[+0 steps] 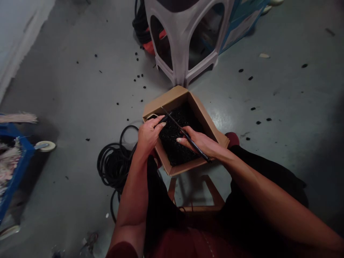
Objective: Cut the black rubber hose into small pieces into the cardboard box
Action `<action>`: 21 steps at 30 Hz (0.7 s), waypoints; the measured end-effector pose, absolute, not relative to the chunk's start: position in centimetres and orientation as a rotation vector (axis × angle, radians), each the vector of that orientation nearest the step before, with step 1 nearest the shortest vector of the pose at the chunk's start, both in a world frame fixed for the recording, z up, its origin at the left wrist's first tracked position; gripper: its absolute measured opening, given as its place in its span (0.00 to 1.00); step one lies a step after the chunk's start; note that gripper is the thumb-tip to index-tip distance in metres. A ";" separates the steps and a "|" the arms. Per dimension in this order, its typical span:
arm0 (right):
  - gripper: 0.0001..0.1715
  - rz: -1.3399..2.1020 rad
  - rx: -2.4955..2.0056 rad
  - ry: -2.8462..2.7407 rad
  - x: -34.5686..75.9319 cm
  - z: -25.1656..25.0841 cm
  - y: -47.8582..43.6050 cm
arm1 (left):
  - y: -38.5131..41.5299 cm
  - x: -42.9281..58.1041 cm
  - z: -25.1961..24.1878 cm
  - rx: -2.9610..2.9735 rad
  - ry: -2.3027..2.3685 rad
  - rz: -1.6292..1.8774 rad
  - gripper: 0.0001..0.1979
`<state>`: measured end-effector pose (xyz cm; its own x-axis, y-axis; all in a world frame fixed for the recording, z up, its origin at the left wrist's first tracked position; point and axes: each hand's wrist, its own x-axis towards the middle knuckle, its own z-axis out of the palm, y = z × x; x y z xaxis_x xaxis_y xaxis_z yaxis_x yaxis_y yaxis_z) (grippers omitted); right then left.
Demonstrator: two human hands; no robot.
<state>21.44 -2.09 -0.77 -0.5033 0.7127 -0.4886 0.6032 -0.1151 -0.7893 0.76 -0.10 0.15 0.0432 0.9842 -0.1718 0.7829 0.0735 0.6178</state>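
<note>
Over an open cardboard box, my left hand is closed in a pinch at a small black ribbed piece. My right hand is wrapped round a long thin tool with a black handle, which slants up and to the left. The tool's narrow metal end reaches close to the left fingertips; whether it touches the ribbed piece I cannot tell. Beneath both hands, many small black pieces fill the box. A pale-rimmed object is partly visible at the box's left corner.
Beyond the box stands a grey plastic stool, with a blue box behind it. Coiled black cable lies left of my legs. A blue wheeled cart is at the far left. Small black bits are scattered on the floor.
</note>
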 end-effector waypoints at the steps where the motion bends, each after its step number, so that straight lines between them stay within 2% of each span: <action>1: 0.27 1.709 -1.512 -2.009 21.4 -0.7 -2.1 | -0.1 0.8 0.1 1.757 1.779 0.450 0.16; 8: 0.29 1.692 -1.520 -2.001 21.5 -1.0 -1.9 | -0.2 1.0 0.0 1.777 1.741 0.434 0.16; 21: 0.26 1.615 -1.470 -1.956 21.3 -2.2 -1.9 | -0.3 0.7 -0.2 1.702 1.620 0.453 0.16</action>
